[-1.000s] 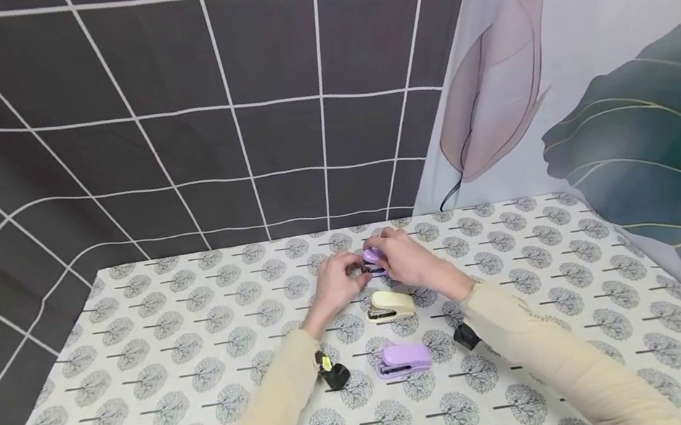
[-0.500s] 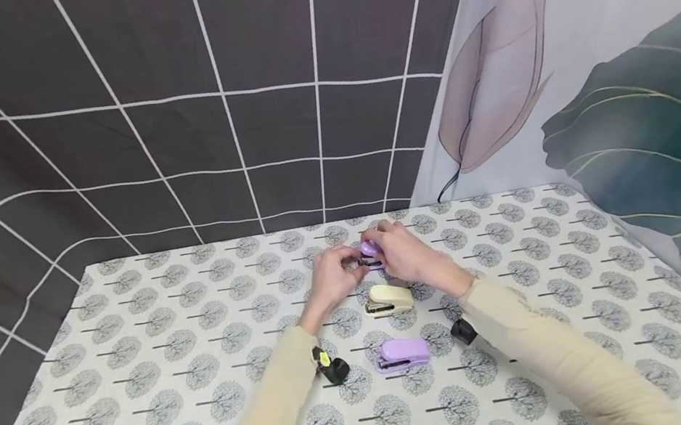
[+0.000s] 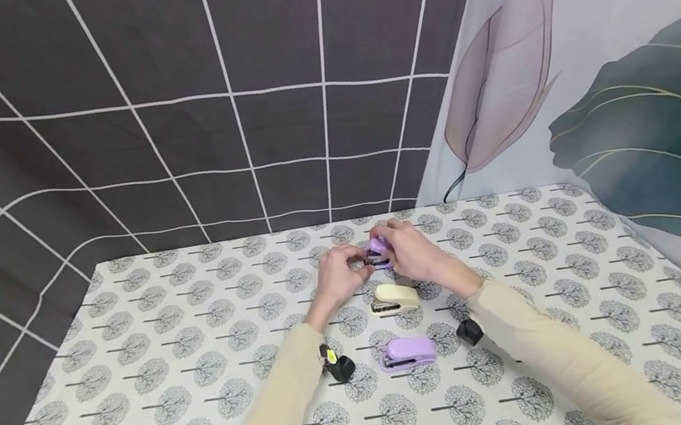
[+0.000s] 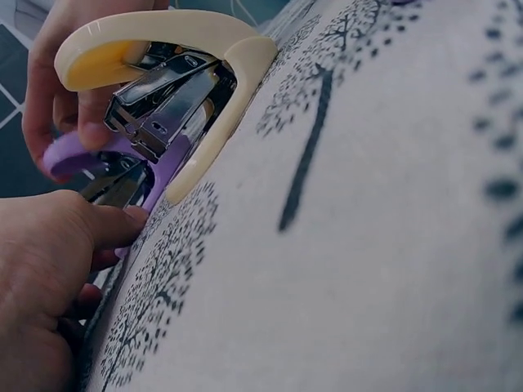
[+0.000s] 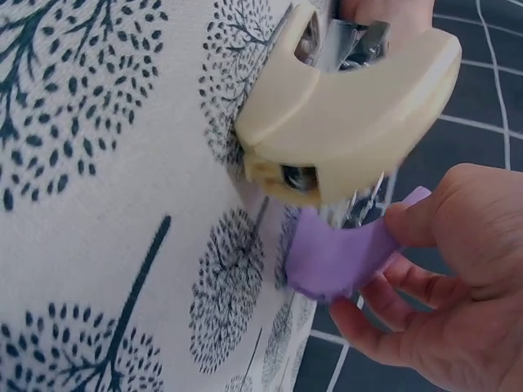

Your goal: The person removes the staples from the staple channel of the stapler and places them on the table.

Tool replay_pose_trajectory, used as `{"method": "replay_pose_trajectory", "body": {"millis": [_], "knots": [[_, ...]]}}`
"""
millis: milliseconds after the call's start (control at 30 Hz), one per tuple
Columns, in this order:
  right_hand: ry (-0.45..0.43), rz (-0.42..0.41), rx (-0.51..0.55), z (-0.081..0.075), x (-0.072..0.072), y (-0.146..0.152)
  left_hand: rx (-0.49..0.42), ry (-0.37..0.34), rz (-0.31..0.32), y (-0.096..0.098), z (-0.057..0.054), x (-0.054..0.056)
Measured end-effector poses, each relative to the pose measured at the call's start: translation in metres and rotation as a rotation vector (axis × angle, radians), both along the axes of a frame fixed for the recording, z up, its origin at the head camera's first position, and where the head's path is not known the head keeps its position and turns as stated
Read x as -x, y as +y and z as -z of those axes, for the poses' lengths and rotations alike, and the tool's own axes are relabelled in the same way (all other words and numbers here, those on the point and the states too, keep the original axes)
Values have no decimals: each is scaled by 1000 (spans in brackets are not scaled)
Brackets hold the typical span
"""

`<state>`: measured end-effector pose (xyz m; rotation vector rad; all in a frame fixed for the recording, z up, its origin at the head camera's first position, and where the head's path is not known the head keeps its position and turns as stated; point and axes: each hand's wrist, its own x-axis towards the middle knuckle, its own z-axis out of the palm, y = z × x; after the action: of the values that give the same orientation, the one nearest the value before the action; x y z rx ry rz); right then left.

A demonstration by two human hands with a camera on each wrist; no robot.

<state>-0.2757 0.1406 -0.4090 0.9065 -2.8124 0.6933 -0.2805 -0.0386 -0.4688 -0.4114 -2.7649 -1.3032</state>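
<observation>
A purple stapler (image 3: 378, 244) stands on the patterned cloth toward the back edge, between both hands. My right hand (image 3: 414, 254) holds its body from the right; in the right wrist view the thumb and fingers pinch the purple stapler (image 5: 331, 255) on its two sides. From the left my left hand (image 3: 338, 277) pinches at the stapler's front end, fingers curled, the tips partly hidden. Closer to me sits a cream stapler (image 3: 400, 295), which covers part of the purple one in both wrist views. Nearest is a second purple stapler (image 3: 412, 348), with no hand on it.
The table's white cloth (image 3: 162, 386) carries a tree print. A dark gridded curtain (image 3: 171, 142) hangs behind and to the left; a pale leaf-printed curtain (image 3: 593, 42) is at the right. Black wrist cameras (image 3: 341, 368) sit under each forearm.
The head view has shifted slightly. Both hands stay at the far purple stapler with only small finger movements; the cream stapler and the near purple one keep their places.
</observation>
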Motion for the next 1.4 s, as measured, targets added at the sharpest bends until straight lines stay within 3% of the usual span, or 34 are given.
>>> {"method": "replay_pose_trajectory", "body": {"millis": [433, 900, 1400], "knots": [[-107, -16, 322, 18, 1, 31, 0, -52, -25, -4, 4, -3], [-193, 113, 432, 32, -3, 50, -9, -45, -12, -1, 2, -3], [-485, 164, 744, 41, -8, 65, 4, -23, 1, 0, 1, -2]]}}
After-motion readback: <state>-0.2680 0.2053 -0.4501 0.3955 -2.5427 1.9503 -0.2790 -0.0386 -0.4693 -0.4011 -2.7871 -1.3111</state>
